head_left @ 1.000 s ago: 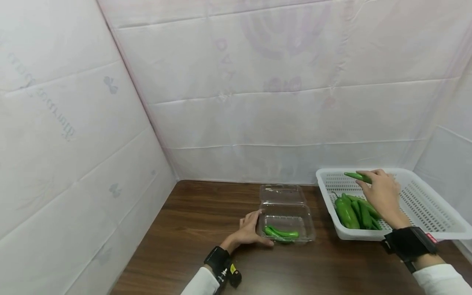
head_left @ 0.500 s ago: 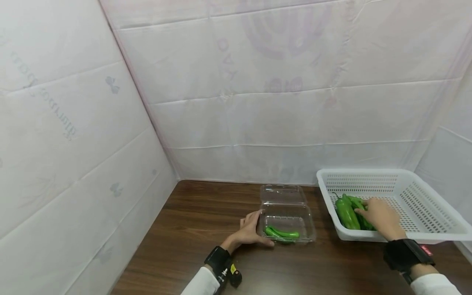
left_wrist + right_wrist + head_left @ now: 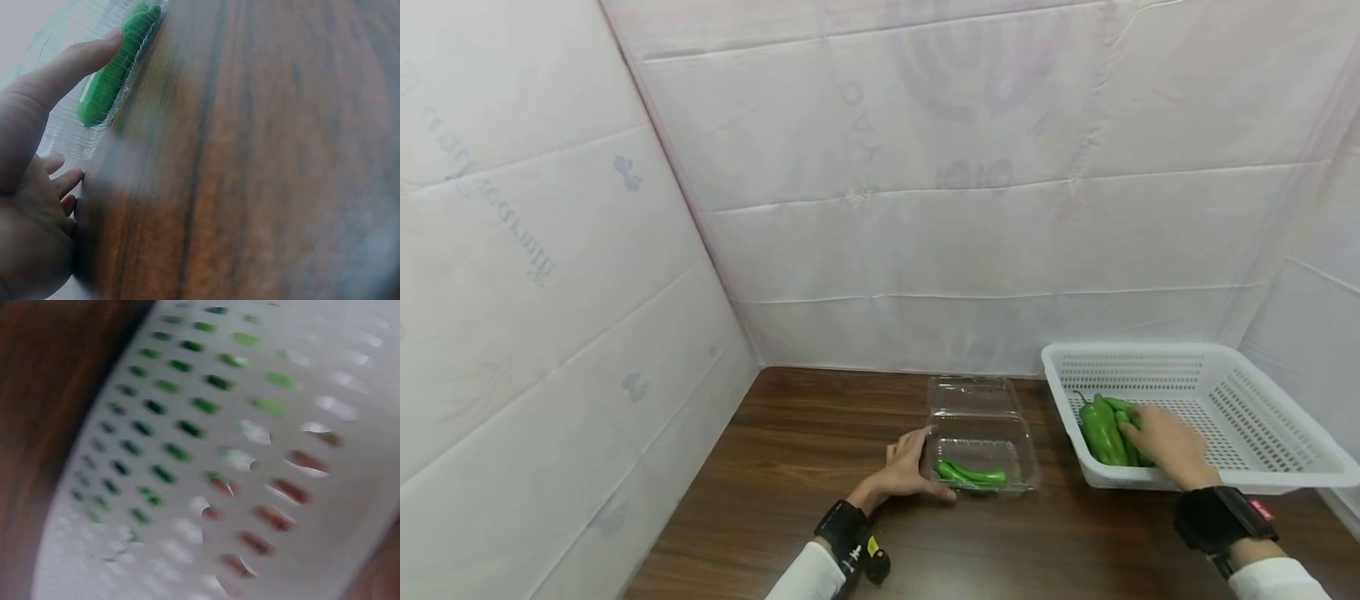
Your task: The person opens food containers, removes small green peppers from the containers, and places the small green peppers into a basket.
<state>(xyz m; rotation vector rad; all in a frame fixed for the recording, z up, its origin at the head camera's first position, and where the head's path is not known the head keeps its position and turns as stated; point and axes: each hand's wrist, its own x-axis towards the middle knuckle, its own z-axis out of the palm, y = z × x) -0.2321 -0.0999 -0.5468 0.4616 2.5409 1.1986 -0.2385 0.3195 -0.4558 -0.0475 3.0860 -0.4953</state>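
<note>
My left hand [image 3: 904, 471] rests against the left side of a clear plastic clamshell box [image 3: 1028, 442], its fingers spread. In the left wrist view the thumb [image 3: 75, 62] lies along the box's front wall, over a green chili pepper [image 3: 106, 87] inside. Slim green chili peppers [image 3: 977, 475] lie at the box's front. My right hand [image 3: 1172, 446] reaches down into a white slotted basket [image 3: 1273, 421], fingers on the green peppers there. Its fingertips are hidden, so I cannot tell whether they pinch one. A larger green pepper [image 3: 1102, 435] lies left of that hand.
The box's lid [image 3: 973, 393] lies folded open toward the back. White sheeting [image 3: 880, 250] stands behind and at both sides of the brown wooden table [image 3: 820, 400]. In the right wrist view the basket's wall [image 3: 350, 512] fills most of the picture.
My right hand, earlier holding a slim green pepper above the basket, has lowered among the peppers and shifted slightly left. The left hand and the box have stayed in place.
</note>
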